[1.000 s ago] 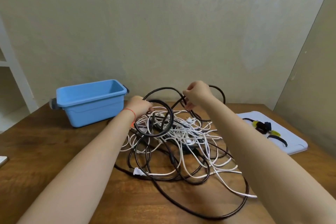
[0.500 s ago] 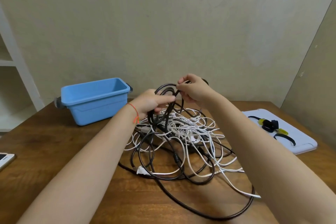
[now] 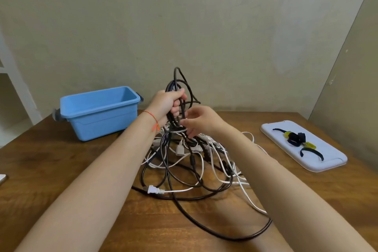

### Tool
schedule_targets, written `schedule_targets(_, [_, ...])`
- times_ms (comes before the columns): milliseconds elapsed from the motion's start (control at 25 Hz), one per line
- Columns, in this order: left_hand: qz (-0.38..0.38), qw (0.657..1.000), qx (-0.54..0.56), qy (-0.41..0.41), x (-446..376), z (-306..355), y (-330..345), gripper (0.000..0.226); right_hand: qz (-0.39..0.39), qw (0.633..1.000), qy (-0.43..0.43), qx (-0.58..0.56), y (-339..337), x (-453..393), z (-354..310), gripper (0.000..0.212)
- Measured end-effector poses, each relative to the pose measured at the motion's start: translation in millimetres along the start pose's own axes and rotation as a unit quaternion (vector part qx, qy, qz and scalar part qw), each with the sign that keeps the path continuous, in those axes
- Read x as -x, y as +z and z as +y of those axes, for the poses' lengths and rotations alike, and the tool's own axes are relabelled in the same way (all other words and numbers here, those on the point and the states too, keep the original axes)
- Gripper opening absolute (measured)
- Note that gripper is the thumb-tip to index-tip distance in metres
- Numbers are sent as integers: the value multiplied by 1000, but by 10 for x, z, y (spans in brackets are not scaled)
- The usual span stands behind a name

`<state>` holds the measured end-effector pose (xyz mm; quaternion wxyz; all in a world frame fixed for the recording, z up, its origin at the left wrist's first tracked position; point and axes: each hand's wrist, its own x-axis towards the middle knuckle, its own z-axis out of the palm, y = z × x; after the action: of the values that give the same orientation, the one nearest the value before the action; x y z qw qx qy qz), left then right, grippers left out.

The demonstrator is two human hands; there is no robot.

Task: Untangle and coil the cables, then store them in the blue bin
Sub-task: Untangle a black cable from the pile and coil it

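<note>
A tangle of black and white cables (image 3: 192, 165) lies on the wooden table (image 3: 61, 161) in front of me. My left hand (image 3: 166, 105) grips several loops of the black cable (image 3: 178, 80) and holds them raised above the pile. Just below and to the right, my right hand (image 3: 201, 120) reaches into the hanging strands, its fingertips on a white cable (image 3: 180, 131) that crosses the black ones. A white plug (image 3: 153, 189) lies at the near side of the pile. The blue bin (image 3: 98, 112) stands empty at the back left.
A white tray (image 3: 327, 161) with black and yellow cable ties (image 3: 296, 139) lies on the right of the table. A white shelf (image 3: 12, 80) stands at the far left, and a phone corner (image 3: 2, 178) shows at the left edge. A wall rises behind the table.
My left hand has gathered the black loops and lifted them higher. My right hand has let go of the loop top and dropped below the left hand to the white strand.
</note>
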<state>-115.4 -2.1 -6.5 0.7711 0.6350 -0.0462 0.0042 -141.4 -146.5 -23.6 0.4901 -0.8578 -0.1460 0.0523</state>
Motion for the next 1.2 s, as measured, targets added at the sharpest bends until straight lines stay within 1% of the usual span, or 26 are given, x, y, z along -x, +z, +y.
schedule_targets(80, [8,997,75,35,-22,68,36,29,40,997,-20,56,14,-51,33,17])
schedule_targets(160, [19,987,148,62,-61,188,18,29,47,987,-47,148,13,-71,36,11])
schedule_targets(200, [19,986,144,79,-68,250,-5,27,49,979,-55,192,23,-77,38,13])
schedule_targets(280, [20,992,56,109,-65,310,-45,24,42,968,-63,239,10,-93,-31,13])
schedule_targets(320, [20,994,0,111,-48,305,-61,25,46,974,-63,215,-40,-108,-116,14])
schedule_targets(360, [20,994,-42,103,-27,279,-74,26,73,985,-63,146,-139,-136,-227,19])
schedule_targets(400, [22,993,-65,95,-10,229,-87,26,123,989,-70,40,-287,-162,-362,21])
schedule_targets(440, [22,993,-71,89,14,176,-104,24,185,976,-85,-73,-457,-179,-493,18])
schedule_targets(480, [18,994,-70,85,31,114,-119,24,232,955,-95,-159,-601,-191,-588,11])
schedule_targets(520, [6,994,-70,81,46,67,-125,24,256,940,-94,-203,-686,-193,-643,9])
schedule_targets(560, [-18,993,-82,79,56,34,-124,21,249,939,-85,-220,-705,-182,-665,12])
schedule_targets(640, [-86,982,-155,66,126,21,-70,18,192,949,-69,-241,-623,-128,-674,14])
schedule_targets(680, [-113,970,-211,52,179,28,-28,22,180,944,-64,-269,-576,-119,-669,14])
schedule_targets(720, [-131,956,-261,39,232,30,11,22,186,931,-54,-309,-550,-129,-650,14])
schedule_targets(760, [-139,946,-290,28,277,24,46,19,203,911,-34,-357,-547,-141,-619,14])
schedule_targets(800, [-132,945,-299,25,300,5,70,16,222,890,-7,-398,-550,-146,-567,14])
schedule_targets(840, [-108,951,-288,24,302,-8,75,15,232,876,15,-422,-548,-133,-503,11])
schedule_targets(880, [-71,966,-249,20,268,-21,62,14,229,877,33,-421,-531,-106,-425,9])
schedule_targets(920, [-31,982,-188,9,214,-11,37,16,210,896,45,-389,-500,-61,-339,11])
schedule_targets(960, [3,993,-120,-5,148,20,12,19,174,928,49,-325,-453,-7,-262,14])
schedule_targets(1000, [24,997,-68,-15,88,74,-9,22,126,962,50,-235,-393,69,-218,18])
schedule_targets(1040, [34,999,-37,-15,28,144,-7,24,79,987,49,-133,-341,122,-185,21])
schedule_targets(1080, [34,999,-19,-10,-5,225,10,24,51,997,41,-33,-289,141,-165,24])
schedule_targets(1120, [30,1000,-2,0,-33,306,46,24,47,997,23,55,-241,129,-149,24])
schedule_targets(1200, [35,998,54,24,-50,400,97,23,64,980,-24,187,-148,64,-172,19])
